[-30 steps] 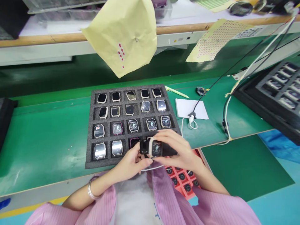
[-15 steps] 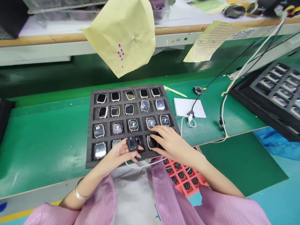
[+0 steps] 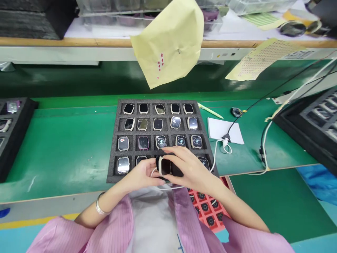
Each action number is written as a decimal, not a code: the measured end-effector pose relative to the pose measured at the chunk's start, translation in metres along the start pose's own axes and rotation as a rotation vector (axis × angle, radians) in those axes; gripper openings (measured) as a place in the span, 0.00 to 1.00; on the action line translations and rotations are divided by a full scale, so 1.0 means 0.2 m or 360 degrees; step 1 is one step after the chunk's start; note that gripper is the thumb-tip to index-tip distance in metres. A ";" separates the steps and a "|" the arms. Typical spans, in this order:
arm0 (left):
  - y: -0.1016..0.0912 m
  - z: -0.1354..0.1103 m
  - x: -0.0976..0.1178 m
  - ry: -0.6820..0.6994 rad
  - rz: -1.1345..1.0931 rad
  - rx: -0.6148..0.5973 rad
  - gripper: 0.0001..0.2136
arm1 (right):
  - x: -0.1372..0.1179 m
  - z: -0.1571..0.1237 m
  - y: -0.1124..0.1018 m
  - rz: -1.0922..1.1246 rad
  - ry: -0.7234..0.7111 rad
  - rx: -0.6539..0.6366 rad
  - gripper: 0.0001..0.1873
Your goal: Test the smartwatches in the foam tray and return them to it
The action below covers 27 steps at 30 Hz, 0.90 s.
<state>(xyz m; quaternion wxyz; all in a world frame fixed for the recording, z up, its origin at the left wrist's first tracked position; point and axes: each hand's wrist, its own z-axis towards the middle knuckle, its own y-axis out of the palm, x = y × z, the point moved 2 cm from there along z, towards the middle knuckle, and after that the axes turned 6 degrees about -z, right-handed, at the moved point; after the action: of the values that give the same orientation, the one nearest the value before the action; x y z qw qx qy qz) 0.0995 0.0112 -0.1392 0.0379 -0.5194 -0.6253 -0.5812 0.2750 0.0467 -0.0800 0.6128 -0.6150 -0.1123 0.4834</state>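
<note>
My left hand (image 3: 143,175) is closed around a small black device (image 3: 158,161), mostly hidden behind a watch, with a white cable (image 3: 173,188) trailing from it. My right hand (image 3: 191,168) pinches a square smartwatch (image 3: 165,166) with a pale case and dark screen by its edges. The watch is held up against the black device; whether they touch cannot be made out. Both hands are over the front row of a dark grey foam tray (image 3: 112,158). Strapless watches sit in its compartments, and several in the third row, such as one watch (image 3: 161,141), have lit screens.
A white paper pad (image 3: 225,130), a green pen (image 3: 210,110) and a round black watch (image 3: 236,112) lie right of the tray. More foam trays stand at left (image 3: 22,130) and right. Cables hang down at right. Yellow paper (image 3: 171,45) hangs from the shelf; a red tray (image 3: 210,211) sits below.
My right hand has lifted the watch from its front-row compartment and brought it left to the black device in my left hand. The view has shifted left.
</note>
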 end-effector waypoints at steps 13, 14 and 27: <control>0.04 0.01 -0.03 0.0084 0.0255 0.0254 0.15 | -0.01 0.02 0.05 -0.0017 -0.0093 -0.0045 0.18; 0.03 0.01 -0.03 0.0092 0.0280 0.0256 0.15 | -0.01 0.02 0.05 -0.0011 -0.0069 -0.0038 0.18; 0.04 0.00 -0.04 0.0161 0.0285 0.0310 0.14 | 0.05 -0.04 0.17 0.0162 0.0066 0.0028 0.22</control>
<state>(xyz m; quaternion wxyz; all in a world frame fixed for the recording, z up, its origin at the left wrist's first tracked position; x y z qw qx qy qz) 0.1096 0.0045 -0.1388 0.1713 -0.5370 -0.6271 -0.5376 0.2695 0.0407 -0.1156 0.5950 -0.6243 -0.0640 0.5021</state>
